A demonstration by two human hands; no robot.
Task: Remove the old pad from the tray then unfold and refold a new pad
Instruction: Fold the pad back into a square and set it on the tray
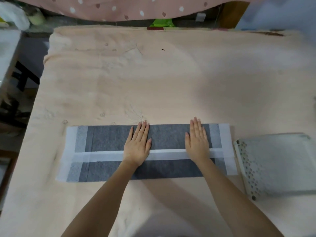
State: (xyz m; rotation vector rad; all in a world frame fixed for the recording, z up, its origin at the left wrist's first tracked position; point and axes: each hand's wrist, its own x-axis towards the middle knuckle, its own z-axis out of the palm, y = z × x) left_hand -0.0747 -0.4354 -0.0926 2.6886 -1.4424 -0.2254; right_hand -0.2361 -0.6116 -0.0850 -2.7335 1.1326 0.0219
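Note:
A grey pad (109,141) with white borders lies folded into a long strip on the peach cloth, its two long flaps meeting at a white band across the middle. My left hand (137,144) lies flat on the far flap near the strip's centre, fingers straight and together. My right hand (198,141) presses flat on the same flap further right, fingertips reaching the far edge. A white tray (280,161) with a perforated side wall sits just right of the pad; I see no pad in it.
The peach cloth (153,79) covers the whole work surface and stretches far beyond the pad. A pink spotted fabric (130,7) hangs at the back. Dark furniture (18,77) stands off the left edge, and a green packet (162,23) lies at the far edge.

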